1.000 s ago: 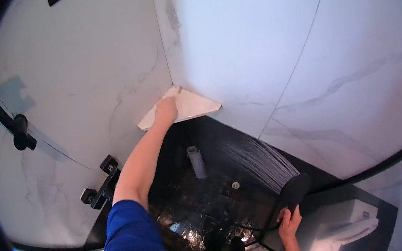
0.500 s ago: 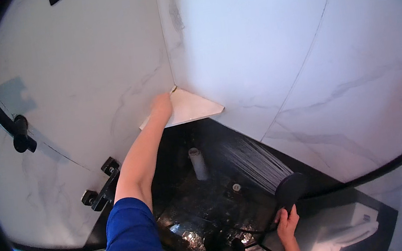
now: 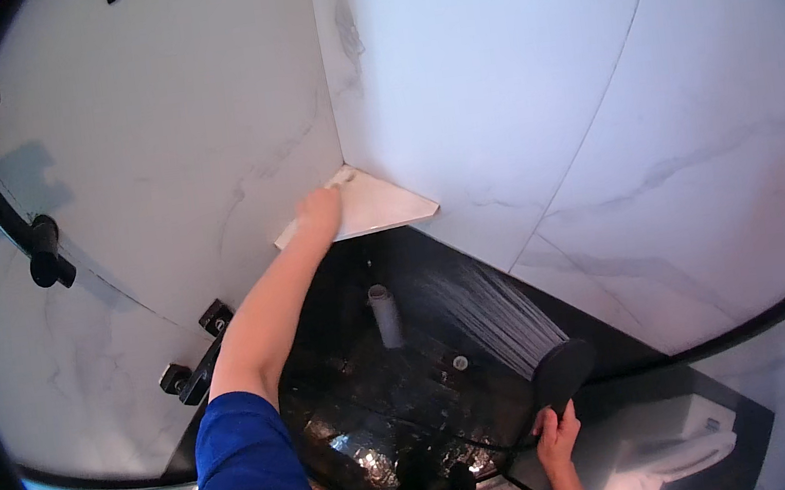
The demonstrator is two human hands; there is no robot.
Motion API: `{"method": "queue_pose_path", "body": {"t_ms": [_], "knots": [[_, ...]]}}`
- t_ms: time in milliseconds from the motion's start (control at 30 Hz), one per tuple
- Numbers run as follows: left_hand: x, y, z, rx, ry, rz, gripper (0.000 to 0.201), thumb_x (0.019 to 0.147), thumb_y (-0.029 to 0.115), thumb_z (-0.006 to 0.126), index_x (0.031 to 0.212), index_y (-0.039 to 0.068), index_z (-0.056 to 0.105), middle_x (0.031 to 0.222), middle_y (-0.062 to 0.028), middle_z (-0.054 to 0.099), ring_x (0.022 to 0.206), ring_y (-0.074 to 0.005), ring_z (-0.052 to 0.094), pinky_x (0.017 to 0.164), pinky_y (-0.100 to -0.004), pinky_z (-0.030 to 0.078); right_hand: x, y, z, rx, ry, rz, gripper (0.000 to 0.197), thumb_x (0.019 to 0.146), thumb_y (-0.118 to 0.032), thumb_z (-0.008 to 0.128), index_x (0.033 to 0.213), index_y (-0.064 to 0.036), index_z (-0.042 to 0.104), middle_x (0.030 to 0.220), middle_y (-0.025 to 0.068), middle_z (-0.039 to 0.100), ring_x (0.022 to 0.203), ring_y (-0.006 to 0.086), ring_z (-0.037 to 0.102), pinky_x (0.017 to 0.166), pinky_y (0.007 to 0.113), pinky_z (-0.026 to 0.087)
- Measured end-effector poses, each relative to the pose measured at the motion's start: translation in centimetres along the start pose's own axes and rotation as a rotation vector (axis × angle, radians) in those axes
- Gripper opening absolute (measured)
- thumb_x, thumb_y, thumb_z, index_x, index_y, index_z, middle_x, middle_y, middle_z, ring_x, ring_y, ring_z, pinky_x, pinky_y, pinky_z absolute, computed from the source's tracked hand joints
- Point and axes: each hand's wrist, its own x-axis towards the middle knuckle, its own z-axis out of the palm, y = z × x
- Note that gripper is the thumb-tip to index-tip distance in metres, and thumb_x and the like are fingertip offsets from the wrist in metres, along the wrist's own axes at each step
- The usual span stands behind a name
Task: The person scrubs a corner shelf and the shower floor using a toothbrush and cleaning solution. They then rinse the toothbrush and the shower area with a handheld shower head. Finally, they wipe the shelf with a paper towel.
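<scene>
A triangular white marble corner shelf [image 3: 378,206], fixed where two white marbled walls meet, has the left hand [image 3: 320,212] pressed flat on its front edge, while the right hand [image 3: 558,432] is clamped around a black handheld shower head [image 3: 561,373] spraying water at the dark wet floor [image 3: 381,393].

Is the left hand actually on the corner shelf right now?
Touching. The head view shows the left hand lying on the top of the white corner shelf at its left edge, with no gap visible between them.
</scene>
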Motion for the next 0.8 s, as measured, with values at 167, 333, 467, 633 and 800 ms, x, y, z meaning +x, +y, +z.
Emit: {"method": "queue_pose_path", "body": {"t_ms": [167, 333, 467, 633, 800], "knots": [[-5.8, -5.1, 0.8, 0.244, 0.098, -0.011, 0.03, 0.098, 0.009, 0.054, 0.126, 0.007, 0.063, 0.106, -0.0215, 0.073, 0.105, -0.0373, 0.072, 0.088, -0.0506, 0.058, 0.1, -0.3, 0.2, -0.037, -0.04, -0.015, 0.022, 0.107, -0.019, 0.049, 0.112, 0.0023, 0.055, 0.064, 0.0046, 0.055, 0.052, 0.0121, 0.053, 0.049, 0.028, 0.044], [-9.1, -6.2, -1.6, 0.155, -0.026, -0.105, 0.031, 0.098, 0.01, 0.054, 0.128, 0.009, 0.062, 0.105, -0.0222, 0.072, 0.101, -0.0386, 0.072, 0.085, -0.05, 0.059, 0.1, -0.3, 0.1, 0.048, 0.024, 0.049, 0.022, 0.107, -0.018, 0.048, 0.114, 0.0013, 0.055, 0.065, 0.004, 0.055, 0.052, 0.0118, 0.052, 0.051, 0.027, 0.043], [-2.3, -5.2, 2.6, 0.051, 0.097, -0.102, 0.031, 0.095, 0.007, 0.056, 0.126, 0.007, 0.062, 0.1, -0.0223, 0.073, 0.096, -0.039, 0.073, 0.08, -0.0503, 0.06, 0.1, -0.9, 0.4, 0.056, 0.02, 0.018, 0.024, 0.108, -0.02, 0.048, 0.117, 0.0007, 0.056, 0.065, 0.0037, 0.055, 0.052, 0.0117, 0.052, 0.051, 0.027, 0.043], [-4.3, 5.9, 4.8, -0.029, 0.019, 0.146, 0.037, 0.094, 0.006, 0.056, 0.131, 0.008, 0.061, 0.098, -0.0227, 0.073, 0.092, -0.0395, 0.073, 0.079, -0.0512, 0.06, -0.2, -0.8, 0.0, -0.003, 0.005, 0.02, 0.021, 0.108, -0.019, 0.048, 0.112, 0.0004, 0.055, 0.066, 0.0037, 0.055, 0.052, 0.0114, 0.051, 0.051, 0.027, 0.043], [-8.7, 11.4, 2.0, -0.479, 0.063, 0.135, 0.035, 0.1, 0.016, 0.058, 0.133, 0.013, 0.066, 0.095, -0.0227, 0.072, 0.089, -0.0411, 0.072, 0.078, -0.0509, 0.058, 0.9, -2.1, 1.5, 0.112, -0.006, 0.013, 0.018, 0.109, -0.017, 0.047, 0.106, 0.0002, 0.053, 0.068, 0.0043, 0.054, 0.053, 0.0113, 0.051, 0.05, 0.027, 0.043]]}}
